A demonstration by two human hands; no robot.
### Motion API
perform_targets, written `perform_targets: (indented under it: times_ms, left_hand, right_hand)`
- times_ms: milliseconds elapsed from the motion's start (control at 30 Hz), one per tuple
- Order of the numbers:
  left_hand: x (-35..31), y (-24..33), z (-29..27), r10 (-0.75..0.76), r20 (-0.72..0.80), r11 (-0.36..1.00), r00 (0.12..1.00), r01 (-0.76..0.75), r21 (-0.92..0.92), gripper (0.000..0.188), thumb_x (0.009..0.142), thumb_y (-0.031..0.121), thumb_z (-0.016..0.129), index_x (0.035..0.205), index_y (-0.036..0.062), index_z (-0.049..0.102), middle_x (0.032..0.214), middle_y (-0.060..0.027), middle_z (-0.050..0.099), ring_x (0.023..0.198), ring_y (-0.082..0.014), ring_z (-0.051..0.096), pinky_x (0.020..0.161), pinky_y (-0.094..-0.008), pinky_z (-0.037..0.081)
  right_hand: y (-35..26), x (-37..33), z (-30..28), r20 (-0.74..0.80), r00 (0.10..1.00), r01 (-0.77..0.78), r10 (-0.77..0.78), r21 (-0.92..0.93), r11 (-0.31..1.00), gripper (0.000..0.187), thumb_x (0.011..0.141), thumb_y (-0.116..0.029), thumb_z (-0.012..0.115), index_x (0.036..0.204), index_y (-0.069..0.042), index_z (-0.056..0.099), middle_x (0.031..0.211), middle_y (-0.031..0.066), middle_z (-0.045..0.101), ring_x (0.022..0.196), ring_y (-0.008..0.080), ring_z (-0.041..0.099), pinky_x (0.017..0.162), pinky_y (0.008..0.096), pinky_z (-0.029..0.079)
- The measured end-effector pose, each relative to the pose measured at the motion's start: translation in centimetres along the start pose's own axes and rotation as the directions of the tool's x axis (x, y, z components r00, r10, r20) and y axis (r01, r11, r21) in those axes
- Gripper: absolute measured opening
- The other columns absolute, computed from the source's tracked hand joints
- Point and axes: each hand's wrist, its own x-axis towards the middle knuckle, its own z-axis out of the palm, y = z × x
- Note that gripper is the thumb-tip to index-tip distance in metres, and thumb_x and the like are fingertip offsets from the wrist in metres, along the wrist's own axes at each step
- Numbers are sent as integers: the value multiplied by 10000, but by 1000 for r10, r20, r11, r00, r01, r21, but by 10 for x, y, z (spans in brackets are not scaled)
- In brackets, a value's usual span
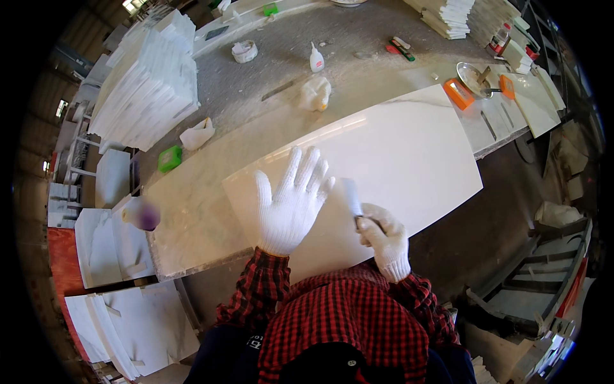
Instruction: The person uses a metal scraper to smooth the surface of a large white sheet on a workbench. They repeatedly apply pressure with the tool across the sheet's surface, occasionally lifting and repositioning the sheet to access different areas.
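My left hand (289, 208), in a white knit glove, is held flat with its fingers apart over a polished white stone slab (416, 150). Nothing is in it; whether it touches the slab I cannot tell. To its right, my right hand (387, 242), gloved too, is wrapped round the handle of a putty knife. The wide, pale blade of the putty knife (351, 195) points away from me and is slightly blurred. The slab lies at a slant on a larger pale stone worktop (192, 211), its near edge close to my body.
Beyond the slab lie a crumpled white bag (316, 94) and a white squeeze bottle (316, 59). A green box (169, 159) sits at left, near tall stacked stone slabs (153, 83). At right are a metal bowl (470, 78) and an orange box (458, 94).
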Motion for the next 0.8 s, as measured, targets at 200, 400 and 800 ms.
perform_targets:
  times_ms: [200, 400, 800]
  left_hand:
    - [-5, -24, -9, -27, 73, 998, 997, 32, -62, 928, 1025, 770, 244, 1696, 148, 85, 1752, -164, 119, 1603, -338, 156, 1299, -522, 140]
    - [-17, -25, 1, -173, -80, 983, 982, 178, 50, 932, 1024, 774, 197, 1694, 135, 98, 1746, -145, 156, 1582, -347, 218, 1301, -528, 135]
    - [-8, -57, 15, 18, -170, 972, 985, 23, 233, 742, 1122, 581, 219, 1642, 54, 257, 1608, -89, 407, 1481, -216, 376, 1266, -388, 234]
  right_hand:
    - [-16, 20, 43, 536, 844, -190, 13, 276, 942, 184, 1046, -126, 636, 1204, -31, 640, 1054, 30, 682, 919, 125, 642, 847, 281, 519]
    - [-9, 94, 3, -84, 982, 189, -170, 462, 866, 165, 1078, -173, 584, 1162, -35, 619, 1194, 82, 695, 1087, 189, 650, 987, 366, 532]
    - [-15, 74, 56, 160, 987, -127, 24, 676, 726, 197, 1091, -190, 567, 1210, -32, 576, 1334, 160, 651, 1111, 249, 666, 936, 411, 580]
